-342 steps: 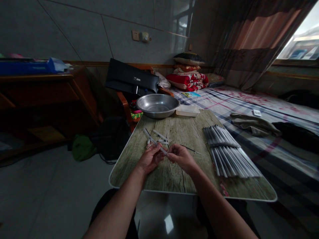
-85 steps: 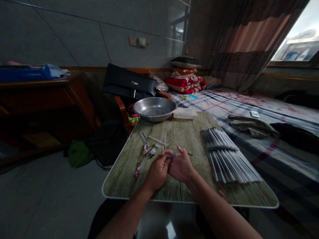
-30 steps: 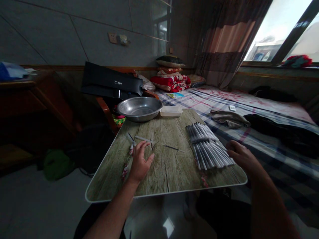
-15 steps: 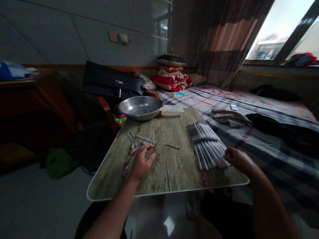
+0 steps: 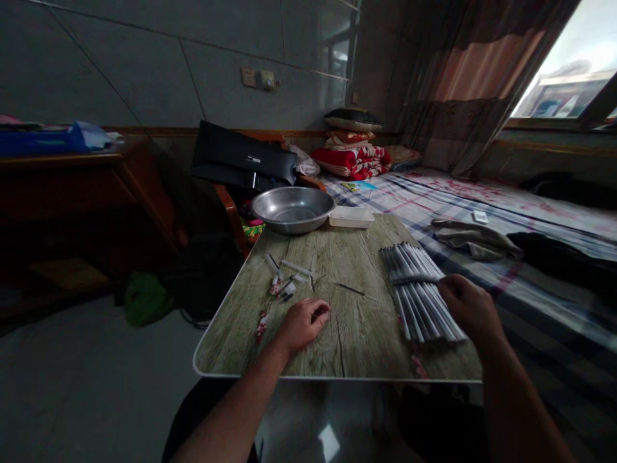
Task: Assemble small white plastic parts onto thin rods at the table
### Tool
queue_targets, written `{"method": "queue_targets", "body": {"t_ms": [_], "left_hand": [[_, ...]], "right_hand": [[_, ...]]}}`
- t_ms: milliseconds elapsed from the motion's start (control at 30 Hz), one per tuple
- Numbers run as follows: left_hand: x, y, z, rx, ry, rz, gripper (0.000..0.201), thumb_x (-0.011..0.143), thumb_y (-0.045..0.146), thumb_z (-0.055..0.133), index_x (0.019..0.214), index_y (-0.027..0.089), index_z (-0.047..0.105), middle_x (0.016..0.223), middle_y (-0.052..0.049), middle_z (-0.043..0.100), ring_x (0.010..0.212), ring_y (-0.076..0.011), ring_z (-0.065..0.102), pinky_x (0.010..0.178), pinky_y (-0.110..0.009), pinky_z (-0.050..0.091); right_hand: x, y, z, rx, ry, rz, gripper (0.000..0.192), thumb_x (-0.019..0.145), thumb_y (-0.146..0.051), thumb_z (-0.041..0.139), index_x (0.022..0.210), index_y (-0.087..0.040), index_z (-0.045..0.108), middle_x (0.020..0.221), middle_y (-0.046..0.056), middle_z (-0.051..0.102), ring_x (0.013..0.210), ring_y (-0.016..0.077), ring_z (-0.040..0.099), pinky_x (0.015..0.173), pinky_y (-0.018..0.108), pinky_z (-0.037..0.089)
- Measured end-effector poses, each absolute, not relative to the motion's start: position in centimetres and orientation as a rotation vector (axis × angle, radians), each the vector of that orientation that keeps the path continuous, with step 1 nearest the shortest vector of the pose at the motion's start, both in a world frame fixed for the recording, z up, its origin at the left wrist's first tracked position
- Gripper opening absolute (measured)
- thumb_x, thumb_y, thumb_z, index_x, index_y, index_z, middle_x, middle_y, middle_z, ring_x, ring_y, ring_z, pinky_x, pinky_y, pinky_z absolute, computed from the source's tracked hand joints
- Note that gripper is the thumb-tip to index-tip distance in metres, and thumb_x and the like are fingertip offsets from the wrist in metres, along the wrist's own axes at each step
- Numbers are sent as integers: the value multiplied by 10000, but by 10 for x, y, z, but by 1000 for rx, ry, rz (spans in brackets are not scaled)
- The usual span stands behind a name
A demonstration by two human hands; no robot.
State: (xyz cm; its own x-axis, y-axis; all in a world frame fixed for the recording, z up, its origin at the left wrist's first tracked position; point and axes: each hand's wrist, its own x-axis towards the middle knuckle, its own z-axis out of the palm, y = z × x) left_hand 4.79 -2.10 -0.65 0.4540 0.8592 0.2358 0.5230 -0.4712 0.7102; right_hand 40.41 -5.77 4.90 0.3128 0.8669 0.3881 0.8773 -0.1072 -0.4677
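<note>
My left hand [image 5: 304,323] rests on the table's wood-grain top [image 5: 332,354], its fingers curled inward. What it holds, if anything, is hidden. Just beyond it lie loose clear pen parts [image 5: 295,269] and small dark caps [image 5: 288,297]. A thin pen refill [image 5: 355,291], dark at one end and clear at the other, lies apart in the middle. At the right, slim pale pens [image 5: 421,308] are laid side by side in two overlapping rows. My right hand [image 5: 465,305] is closed at their right side, pinching the end of a dark pen [image 5: 418,280] lying crosswise.
A steel basin [image 5: 293,209] and a white plastic tray [image 5: 351,217] stand at the table's far edge. Behind them, a chair carries a black case [image 5: 245,157]. A bed with plaid sheets [image 5: 409,199] runs along the right; a wooden desk [image 5: 62,173] is at left.
My left hand has drawn back toward me from the loose parts, and its fingers have curled. My right hand has shifted to the middle of the pen rows. The view has turned left.
</note>
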Motion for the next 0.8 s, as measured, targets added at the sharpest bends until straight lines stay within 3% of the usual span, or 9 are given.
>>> {"method": "queue_targets", "body": {"t_ms": [133, 333, 533, 667, 800], "left_hand": [[47, -23, -3, 2169, 1123, 752, 139, 821, 233, 547, 842, 192, 679, 822, -38, 689, 805, -173, 613, 738, -257, 426], [47, -24, -5, 2136, 1060, 717, 191, 836, 227, 503, 841, 173, 687, 785, -36, 696, 741, -166, 625, 683, -247, 410], [48, -21, -7, 2104, 1105, 729, 180, 820, 211, 507, 787, 169, 680, 750, -46, 696, 711, -178, 629, 638, -249, 398], [47, -20, -8, 2082, 1185, 816, 151, 809, 192, 519, 754, 174, 658, 745, -53, 696, 717, -185, 635, 634, -256, 381], [48, -21, -5, 2071, 1196, 859, 144, 805, 173, 519, 716, 179, 632, 697, -39, 671, 674, -171, 615, 612, -256, 355]], "right_hand": [[329, -34, 47, -1685, -1785, 186, 221, 812, -342, 496, 796, -170, 634, 628, 27, 633, 547, 154, 562, 545, 248, 391], [249, -3, 29, -1377, -2062, 272, 139, 834, -174, 487, 783, -163, 617, 773, 54, 640, 747, 170, 574, 710, 269, 416], [201, 36, 16, -1438, -2287, 271, 262, 813, -90, 489, 969, -157, 689, 1030, 107, 639, 994, 206, 542, 924, 318, 361], [181, 63, 2, -1560, -2404, 259, 396, 802, -67, 466, 1117, -182, 677, 1153, 118, 609, 1084, 215, 513, 962, 320, 335], [172, 79, -5, -1642, -2468, 248, 396, 819, -94, 465, 1111, -241, 689, 1171, 99, 618, 1067, 226, 529, 939, 341, 355]]}}
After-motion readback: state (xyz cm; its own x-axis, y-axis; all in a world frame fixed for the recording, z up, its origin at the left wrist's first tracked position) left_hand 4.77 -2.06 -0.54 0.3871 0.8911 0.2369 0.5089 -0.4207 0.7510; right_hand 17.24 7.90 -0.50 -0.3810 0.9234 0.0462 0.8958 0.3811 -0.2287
